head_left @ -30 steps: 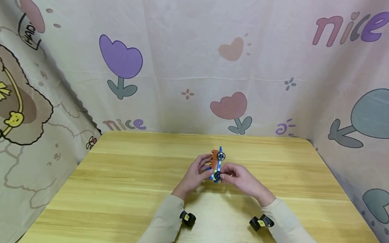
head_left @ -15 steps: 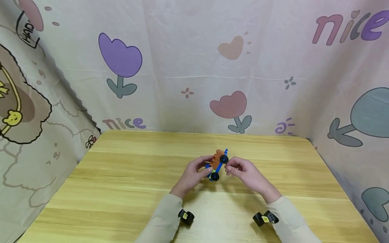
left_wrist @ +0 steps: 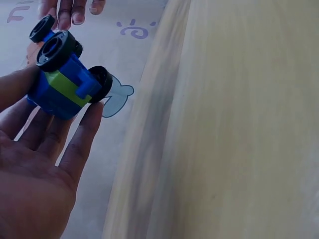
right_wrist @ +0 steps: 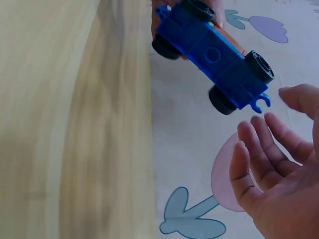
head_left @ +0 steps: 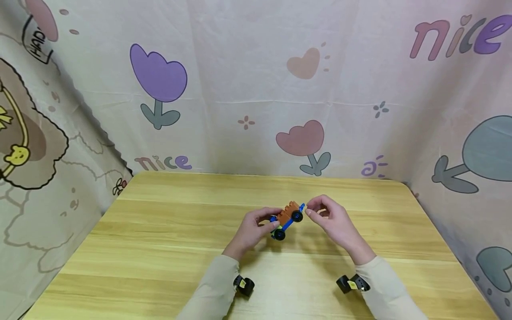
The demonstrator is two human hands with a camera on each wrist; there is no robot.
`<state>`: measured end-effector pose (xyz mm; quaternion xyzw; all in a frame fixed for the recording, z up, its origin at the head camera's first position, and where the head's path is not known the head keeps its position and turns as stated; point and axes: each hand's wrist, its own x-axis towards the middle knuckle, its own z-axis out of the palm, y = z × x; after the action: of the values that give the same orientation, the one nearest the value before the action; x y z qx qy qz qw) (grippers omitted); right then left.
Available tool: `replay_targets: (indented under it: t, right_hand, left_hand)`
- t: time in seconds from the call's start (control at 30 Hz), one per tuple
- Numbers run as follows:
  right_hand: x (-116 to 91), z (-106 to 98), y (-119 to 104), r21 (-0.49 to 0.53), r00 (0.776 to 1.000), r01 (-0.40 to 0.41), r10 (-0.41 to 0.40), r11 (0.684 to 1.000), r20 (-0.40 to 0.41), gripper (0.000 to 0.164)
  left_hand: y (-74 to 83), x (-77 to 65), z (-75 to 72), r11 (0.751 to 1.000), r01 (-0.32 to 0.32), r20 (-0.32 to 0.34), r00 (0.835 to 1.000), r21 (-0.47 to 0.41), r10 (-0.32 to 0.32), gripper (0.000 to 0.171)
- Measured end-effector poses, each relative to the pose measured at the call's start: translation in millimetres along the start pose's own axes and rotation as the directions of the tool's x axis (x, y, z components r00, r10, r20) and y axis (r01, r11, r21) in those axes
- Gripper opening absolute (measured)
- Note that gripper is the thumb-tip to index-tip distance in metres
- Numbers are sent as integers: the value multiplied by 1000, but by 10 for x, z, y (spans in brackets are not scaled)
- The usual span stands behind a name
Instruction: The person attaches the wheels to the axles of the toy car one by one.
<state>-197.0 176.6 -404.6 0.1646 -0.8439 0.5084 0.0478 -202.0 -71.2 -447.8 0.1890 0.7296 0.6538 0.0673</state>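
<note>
My left hand [head_left: 250, 230] grips the rear of a toy building-block car [head_left: 286, 222] between thumb and fingers, above the table. The car has a blue chassis, black wheels and orange bricks [head_left: 289, 212] with studs on top. In the left wrist view a lime-green block [left_wrist: 65, 87] shows among blue ones at the gripped end. The right wrist view looks onto the blue underside [right_wrist: 213, 55], with a small blue hook [right_wrist: 260, 103] at the far end. Close by that hook, my right hand [head_left: 331, 218] holds nothing, its fingers loosely bent and a small gap between them and the hook.
A wood-grain table [head_left: 160, 249] lies under both hands. Behind it hangs a pale cloth [head_left: 224, 89] printed with flowers, with more cloth at both sides. Each sleeve carries a black wrist camera [head_left: 245, 286].
The car has swung clockwise, its hook end tipping to the right, while the left hand keeps hold of it. The right hand has come off the near wheel and moved up and right.
</note>
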Motion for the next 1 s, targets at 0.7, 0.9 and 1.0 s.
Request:
replay_targets:
  t: [0.7, 0.9, 1.0]
  right_hand:
    - [43, -9, 30, -61, 985, -5, 15, 998, 174, 29]
    - [5, -4, 5, -34, 970, -32, 39, 999, 241, 30]
    - [1, 5, -6, -2, 967, -51, 50, 999, 250, 29]
  left_hand:
    - [24, 8, -31, 1000, 3, 64, 998, 24, -4, 28]
    - [16, -3, -28, 1000, 26, 59, 998, 1, -26, 26]
    - [12, -4, -38, 999, 43, 51, 998, -22, -42, 28]
